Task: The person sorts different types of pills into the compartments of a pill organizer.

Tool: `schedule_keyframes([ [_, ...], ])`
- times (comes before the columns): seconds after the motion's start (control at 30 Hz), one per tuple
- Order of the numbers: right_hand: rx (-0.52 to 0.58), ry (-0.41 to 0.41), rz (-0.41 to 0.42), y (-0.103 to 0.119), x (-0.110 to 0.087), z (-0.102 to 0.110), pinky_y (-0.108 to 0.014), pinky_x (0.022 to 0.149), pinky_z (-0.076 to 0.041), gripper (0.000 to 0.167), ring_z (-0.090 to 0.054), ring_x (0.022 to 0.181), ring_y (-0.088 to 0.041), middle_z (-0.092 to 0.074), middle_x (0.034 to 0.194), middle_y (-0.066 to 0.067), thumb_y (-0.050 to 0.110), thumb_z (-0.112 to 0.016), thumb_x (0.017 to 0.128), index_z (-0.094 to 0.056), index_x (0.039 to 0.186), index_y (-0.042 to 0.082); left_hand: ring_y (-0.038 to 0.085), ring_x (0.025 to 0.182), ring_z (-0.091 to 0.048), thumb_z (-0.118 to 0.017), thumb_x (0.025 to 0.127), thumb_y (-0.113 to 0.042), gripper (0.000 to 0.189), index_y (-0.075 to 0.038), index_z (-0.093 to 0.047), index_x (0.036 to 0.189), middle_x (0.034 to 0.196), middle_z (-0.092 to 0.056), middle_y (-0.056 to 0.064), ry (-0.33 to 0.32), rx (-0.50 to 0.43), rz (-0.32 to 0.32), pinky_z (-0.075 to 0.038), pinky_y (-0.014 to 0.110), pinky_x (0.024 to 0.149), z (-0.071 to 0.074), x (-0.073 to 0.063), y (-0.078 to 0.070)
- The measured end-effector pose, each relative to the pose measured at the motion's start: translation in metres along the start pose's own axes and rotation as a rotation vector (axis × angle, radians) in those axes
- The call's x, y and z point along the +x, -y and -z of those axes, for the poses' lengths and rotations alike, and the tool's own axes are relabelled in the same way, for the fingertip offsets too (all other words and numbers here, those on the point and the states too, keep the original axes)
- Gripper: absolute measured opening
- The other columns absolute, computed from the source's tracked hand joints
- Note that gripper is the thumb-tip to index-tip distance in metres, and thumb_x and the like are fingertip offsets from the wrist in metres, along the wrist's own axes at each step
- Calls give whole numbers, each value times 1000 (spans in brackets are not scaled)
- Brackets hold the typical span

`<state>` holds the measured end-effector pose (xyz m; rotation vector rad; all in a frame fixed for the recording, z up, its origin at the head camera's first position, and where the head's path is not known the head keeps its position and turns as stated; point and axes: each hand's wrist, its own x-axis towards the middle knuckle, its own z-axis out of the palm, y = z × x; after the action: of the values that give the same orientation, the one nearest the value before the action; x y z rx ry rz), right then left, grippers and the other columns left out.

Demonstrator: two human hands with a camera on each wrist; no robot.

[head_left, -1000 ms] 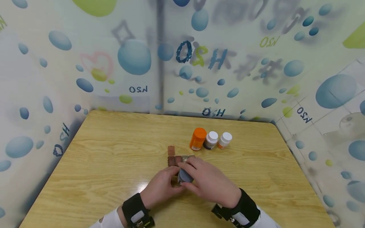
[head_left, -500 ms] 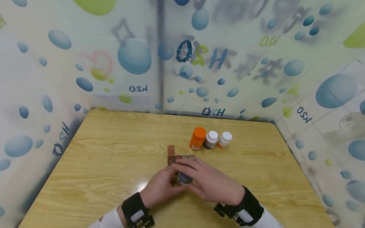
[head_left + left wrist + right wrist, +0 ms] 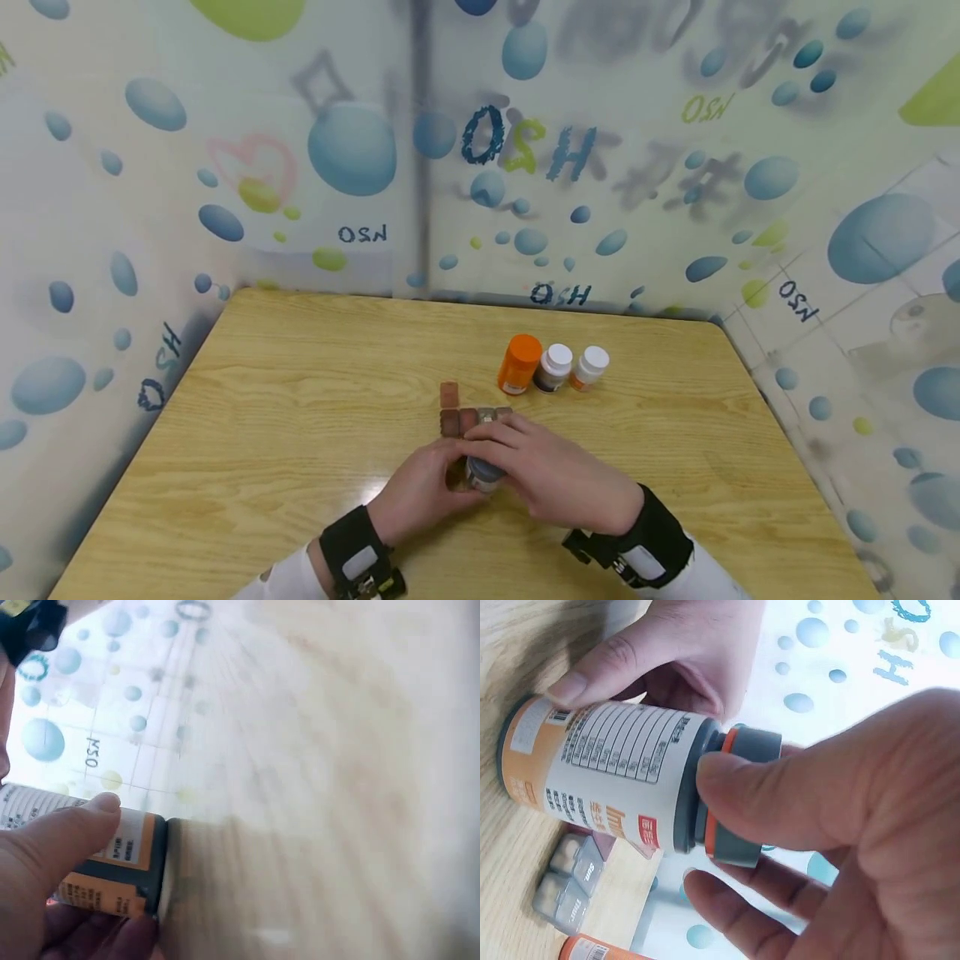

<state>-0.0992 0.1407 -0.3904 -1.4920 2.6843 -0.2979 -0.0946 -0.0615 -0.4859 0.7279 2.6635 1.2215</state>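
Observation:
In the head view my left hand [image 3: 423,483] and right hand [image 3: 558,479] meet around a pill bottle [image 3: 482,483] at the near middle of the table. The bottle [image 3: 615,757] has a white and orange label with dark grey ends and stands upright on the wood. My left thumb and fingers hold its body, thumb across the label [image 3: 135,840]. The right thumb and fingers grip the dark grey cap [image 3: 759,742], which has an orange band and sits at the bottle's neck. Right behind the bottle, small pill boxes [image 3: 450,421] in brown and grey are partly hidden by my right hand.
Farther back on the table [image 3: 315,375] stand an orange bottle [image 3: 520,367], a dark bottle with a white cap [image 3: 553,368] and a small white-capped bottle [image 3: 590,368]. One reddish-brown box [image 3: 448,394] sits behind the row. A patterned wall [image 3: 480,233] borders the table.
The right hand has turned a little on the cap and its wrist has shifted slightly right. More of the bottle's label shows below the cap. The left hand has stayed in place.

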Motion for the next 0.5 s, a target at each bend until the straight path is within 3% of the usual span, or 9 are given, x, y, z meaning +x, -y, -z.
schedule_keyframes([
  [0.1,20,9,15,0,0,0,-30,101,-33,86,-31,120,-7,-34,138,13,4,-73,71,-31,140,31,1,100,-51,-73,71,-46,51,-33,-55,117,114,-54,-14,4,5,-3,-45,27,85,-1,-1,1],
  [0.2,21,-16,-28,1,2,-2,-28,97,-37,74,-34,117,-5,-34,138,11,29,-71,79,-31,140,31,0,96,-51,-69,70,-55,56,-30,-54,119,113,-55,-15,4,32,-10,-45,26,83,-1,-1,1],
  [0.27,-2,-36,-82,1,3,-2,-26,91,-41,66,-38,110,-4,-39,132,9,49,-60,82,-34,139,29,1,92,-50,-65,71,-60,56,-29,-55,117,110,-55,-16,4,40,-12,-45,24,80,-1,-1,1],
  [0.33,-26,-55,-126,2,5,-3,-25,83,-45,65,-41,101,-4,-43,123,7,58,-53,82,-38,137,26,1,89,-50,-62,71,-62,55,-29,-57,114,106,-55,-17,2,46,-15,-44,23,76,-1,0,1],
  [0.4,-50,-55,-133,3,6,-3,-25,80,-44,61,-40,96,-6,-44,117,7,56,-52,84,-42,134,23,1,89,-50,-63,72,-60,49,-30,-58,111,105,-55,-18,1,40,-19,-44,23,76,-1,1,1],
  [0.5,-50,-46,-83,5,6,-2,-27,87,-42,57,-39,103,-7,-43,121,8,41,-62,85,-42,134,22,1,92,-51,-69,72,-53,50,-31,-55,116,109,-55,-17,-3,29,-28,-45,23,80,-1,0,1],
])
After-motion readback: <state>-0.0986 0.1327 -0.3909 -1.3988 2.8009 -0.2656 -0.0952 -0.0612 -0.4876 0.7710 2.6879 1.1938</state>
